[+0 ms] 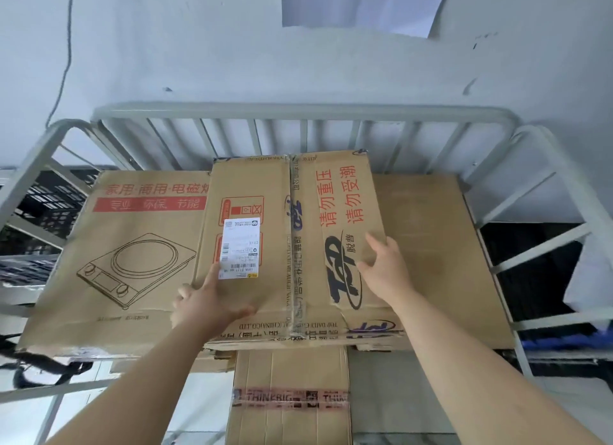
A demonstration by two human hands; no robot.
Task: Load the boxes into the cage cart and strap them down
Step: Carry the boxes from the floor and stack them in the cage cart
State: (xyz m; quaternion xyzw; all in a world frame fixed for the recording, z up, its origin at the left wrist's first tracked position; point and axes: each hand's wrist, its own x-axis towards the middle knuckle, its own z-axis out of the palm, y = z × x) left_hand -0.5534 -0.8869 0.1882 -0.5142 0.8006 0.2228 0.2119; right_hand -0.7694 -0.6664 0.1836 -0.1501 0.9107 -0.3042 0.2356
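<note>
**Both hands on the top box, back rail dead ahead**

The right hand (384,268) lies flat on the lid of the top box (288,245) at its right edge. Its fingers are straight and spread, so it presses and grasps nothing. The left hand (212,298) sits at the box's near left corner, with the forefinger straight beside the white label (240,248) and the thumb laid on the lid. Its other fingers are bent at the left edge, and I cannot tell whether they hook round that edge or merely rest against it.

Between the two hands the box's taped seam runs straight away from the wrists toward the back rail (298,112) of the cage cart. The box's long axis appears to lie the same way. The right hand is further up the box and the left is nearer its near edge. Any push to seat the box would therefore go forward from the fingertips to the rail, with the left hand steering the corner.

Outside the left hand lies a cooker-printed box (116,262), and outside the right hand a plain box (431,245); both sit under the top box. Below the wrists a taped lower box (288,398) shows. No strap crosses the boxes, so strapping looks not yet begun.
</note>
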